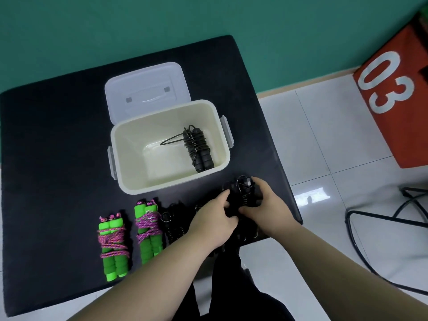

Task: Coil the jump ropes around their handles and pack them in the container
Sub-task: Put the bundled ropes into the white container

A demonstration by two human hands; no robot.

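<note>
A cream container (129,137) stands open on the black table, with one coiled black jump rope (196,147) lying inside at its right. In front of it, both my hands hold another coiled black jump rope (243,193). My right hand (266,200) grips its right side and my left hand (213,218) holds its left side. Two green-handled ropes wound with pink cord lie at the front left: one (113,244) further left, one (148,228) beside it. A further black coiled rope (172,225) lies just left of my left hand.
The container's translucent lid (148,91) lies flat behind it. The black table (58,140) ends close to my right hand. An orange box marked 03 (389,89) stands on the white tiled floor at right, with black cables (370,218) below it.
</note>
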